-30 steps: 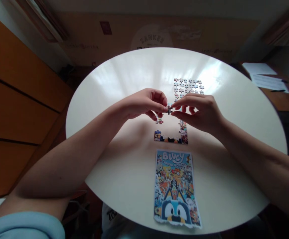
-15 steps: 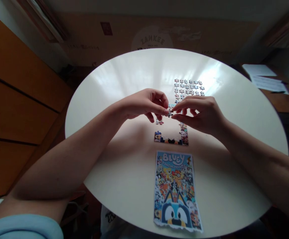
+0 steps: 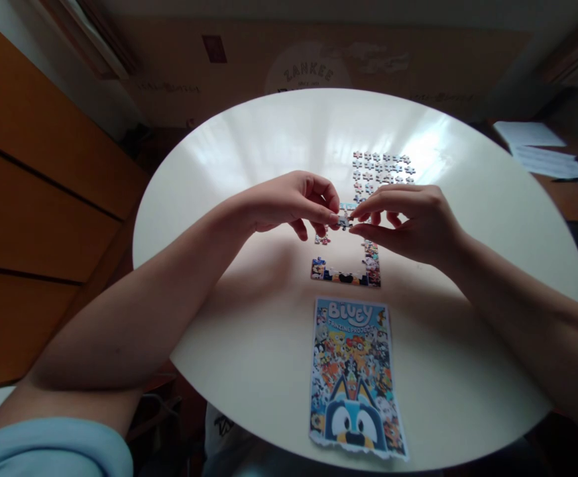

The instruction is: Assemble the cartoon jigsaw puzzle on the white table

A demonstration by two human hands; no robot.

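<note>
Pale blue sleeve [image 3: 53, 445], bare forearms [image 3: 182, 285], bare fingers [image 3: 320, 212]

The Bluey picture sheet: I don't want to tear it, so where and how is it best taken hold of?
I'd come in low from the left and pinch the Bluey sheet midway along its fairly straight left edge. It seems to lie flat; its near edge is ragged, so likely weaker, and the partly built puzzle sits past its far edge.

light falls from the far side, throwing streaky glare over the far half of the counter [image 3: 468, 371], whitest at upper right. a soft shadow lies below the left hand [image 3: 293, 199]. the surrounding room is dim, wide-angle distortion tilts the edges, and distant puzzle pieces [image 3: 367, 176] look soft.
</note>
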